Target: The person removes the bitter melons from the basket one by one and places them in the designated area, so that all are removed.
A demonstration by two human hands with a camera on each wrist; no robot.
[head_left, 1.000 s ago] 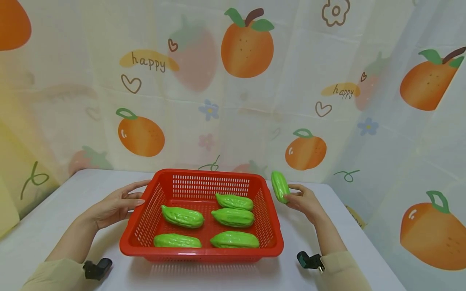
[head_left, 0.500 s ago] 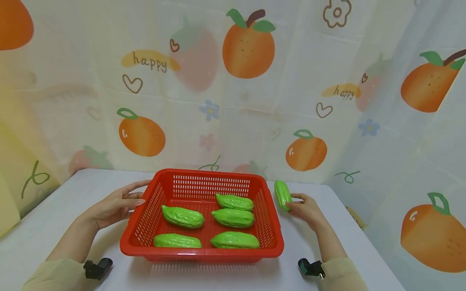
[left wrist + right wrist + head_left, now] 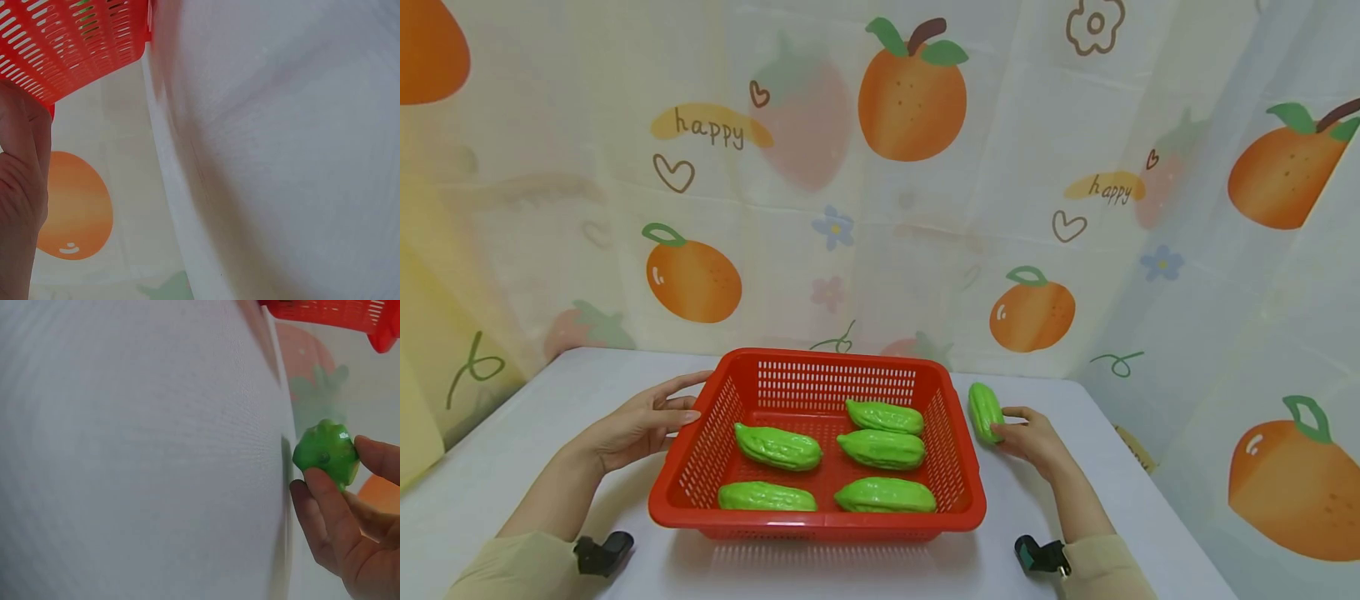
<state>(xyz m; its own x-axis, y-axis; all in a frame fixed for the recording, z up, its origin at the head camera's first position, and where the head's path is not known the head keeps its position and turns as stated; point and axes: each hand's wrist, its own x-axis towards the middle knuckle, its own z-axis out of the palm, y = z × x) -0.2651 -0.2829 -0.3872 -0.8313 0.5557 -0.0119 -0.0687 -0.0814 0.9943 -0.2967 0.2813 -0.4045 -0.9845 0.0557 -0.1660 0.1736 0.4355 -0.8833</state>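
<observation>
Between right fingers [image 3: 331, 503], 1 gourd [image 3: 328, 449]

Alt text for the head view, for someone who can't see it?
A person's right hand holds a green gourd beside a red basket containing five more gourds; the left hand touches the basket's left side. Behind the white table hangs a fruit-print curtain.

The basket [image 3: 817, 520] is red, the gourds [image 3: 777, 448] bright green, the table [image 3: 1009, 492] white, the pale curtain [image 3: 895, 275] orange-printed.

Beige sleeves [image 3: 512, 570], black wrist cameras [image 3: 604, 554]
Plain cuffs end above each wrist; the right camera [image 3: 1039, 555] shows a small metallic tip.
</observation>
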